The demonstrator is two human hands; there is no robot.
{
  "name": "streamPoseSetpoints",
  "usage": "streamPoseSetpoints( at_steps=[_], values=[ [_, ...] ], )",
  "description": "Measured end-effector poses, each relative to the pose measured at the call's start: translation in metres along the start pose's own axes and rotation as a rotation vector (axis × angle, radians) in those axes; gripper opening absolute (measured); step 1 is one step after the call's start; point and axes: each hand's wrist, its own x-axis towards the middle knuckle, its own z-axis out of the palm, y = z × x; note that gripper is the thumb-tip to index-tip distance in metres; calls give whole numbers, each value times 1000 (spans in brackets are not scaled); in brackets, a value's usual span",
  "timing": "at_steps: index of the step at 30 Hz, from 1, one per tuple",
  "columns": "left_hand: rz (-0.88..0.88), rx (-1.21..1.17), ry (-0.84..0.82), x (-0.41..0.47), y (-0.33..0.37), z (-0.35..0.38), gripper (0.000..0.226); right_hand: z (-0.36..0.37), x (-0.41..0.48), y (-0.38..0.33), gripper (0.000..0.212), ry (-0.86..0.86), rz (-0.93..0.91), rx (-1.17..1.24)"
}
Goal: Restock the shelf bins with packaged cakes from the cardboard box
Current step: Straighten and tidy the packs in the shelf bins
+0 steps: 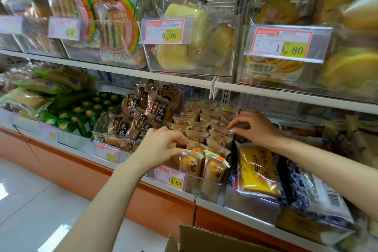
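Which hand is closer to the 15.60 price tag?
Left. The left hand is just above the 15.60 price tag; the right hand is farther up and to its right.

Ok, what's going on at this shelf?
A person is arranging small clear-wrapped golden cakes in a clear plastic shelf bin on the lower shelf, behind the 15.60 price tag. The left hand pinches a pack at the front of the bin, and the right hand pinches the top edge of one further back. The bin looks nearly full. The open brown cardboard box sits below at the frame's bottom edge, its contents out of view.
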Motion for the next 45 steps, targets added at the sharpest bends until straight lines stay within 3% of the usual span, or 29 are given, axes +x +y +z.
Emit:
streamPoseSetpoints(
  at_steps=[2,10,16,19,26,33,39,45],
  values=[
    [34,104,-50,2,4,8,28,-1,-2,3,6,-1,1,-29],
    [-22,153,38,12,5,15,15,-11,-4,25,8,42,56,-54],
    [1,94,-63,14,9,6,34,-10,16,41,6,127,169,32],
    [43,186,-120,16,15,10,43,-4,31,43,11,108,209,-27],
    [24,260,-16,20,14,21,31,6,57,40,22,65,320,-132],
    [12,235,-84,21,12,19,39,21,73,43,18,54,401,-192],
    [75,190,-56,19,21,14,54,22,76,44,12,190,352,-227],
    [168,199,-119,17,43,22,63,11,71,37,16,102,296,-227]
  ],
)
